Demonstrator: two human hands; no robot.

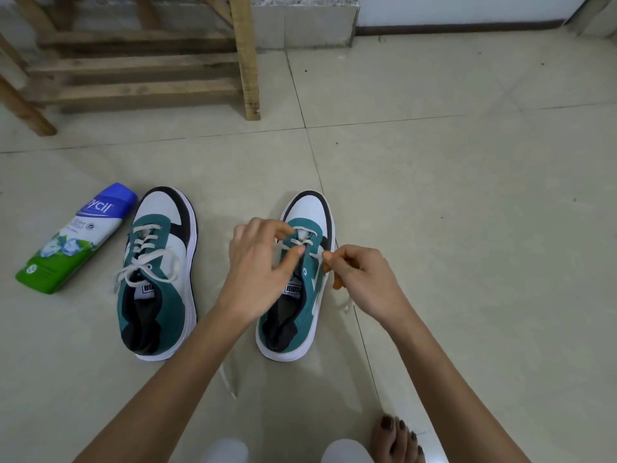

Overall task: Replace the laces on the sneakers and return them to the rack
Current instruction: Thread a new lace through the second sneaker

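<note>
Pinching the white lace [321, 259] between thumb and forefinger, the right hand [362, 279] is closed on it just beside the right sneaker [302, 295], at its eyelet row. The left hand [258, 272] rests over the same sneaker's tongue, fingers curled loosely, thumb and fingertips touching the crossed lace; whether it grips cannot be determined. This sneaker is teal with a white toe, black trim and white sole; its upper eyelets are unlaced. Left of it stands the matching left sneaker [160, 272], fully laced and tied in a bow. A tongue label is present, blurred. Further left lies a bottle [75, 238] reading "ycil". Beyond stands the wooden rack [140, 61].
</note>
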